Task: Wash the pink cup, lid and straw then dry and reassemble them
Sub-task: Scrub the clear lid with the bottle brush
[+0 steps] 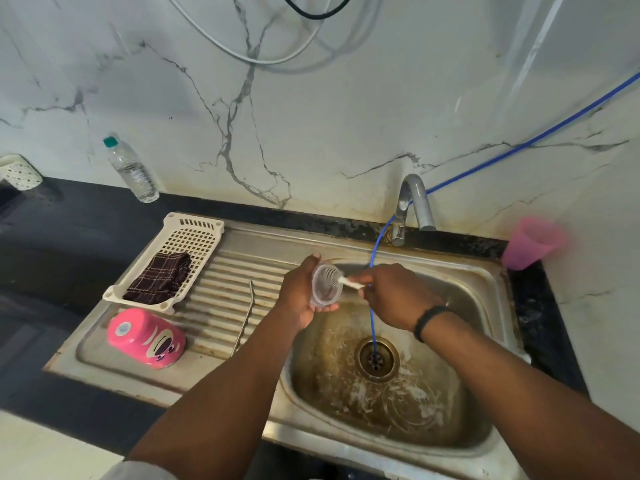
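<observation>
Over the stained steel sink basin point(398, 410), the left hand point(298, 296) curls its fingers round a clear domed plastic lid point(325, 285), while the right hand point(391, 296) pinches the handle of a small white bristle brush point(341, 279) poked into it. To scrub well, turn the lid against the bristles and reach its rim and straw hole. The pink cartoon-printed cup point(147, 337) lies upturned at the drainboard's near left corner, beside a thin metal straw point(244, 320); farther back, a dark checked cloth point(159, 277) waits in a cream plastic tray point(194, 233).

Home kitchen: steel sink point(450, 441), tap point(412, 202), marble-look wall point(311, 116).
</observation>
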